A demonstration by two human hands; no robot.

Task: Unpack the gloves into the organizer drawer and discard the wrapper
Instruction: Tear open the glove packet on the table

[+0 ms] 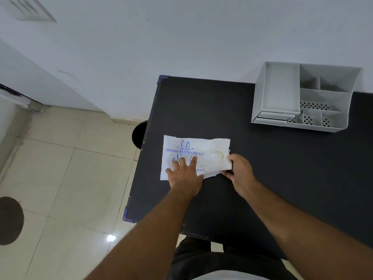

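— Where's the glove packet [187,152]?
— Flat on the black table [262,168], near its left edge. Left hand [184,174] presses it, fingers spread.
— And the right hand [240,170]?
— Seemingly pinching the packet's right end; organizer [306,98] well apart.

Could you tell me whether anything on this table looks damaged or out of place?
Only the white blue-printed glove packet: its right end is ragged and torn open where the right hand pinches it. The left hand presses it flat. The grey plastic organizer sits squarely.
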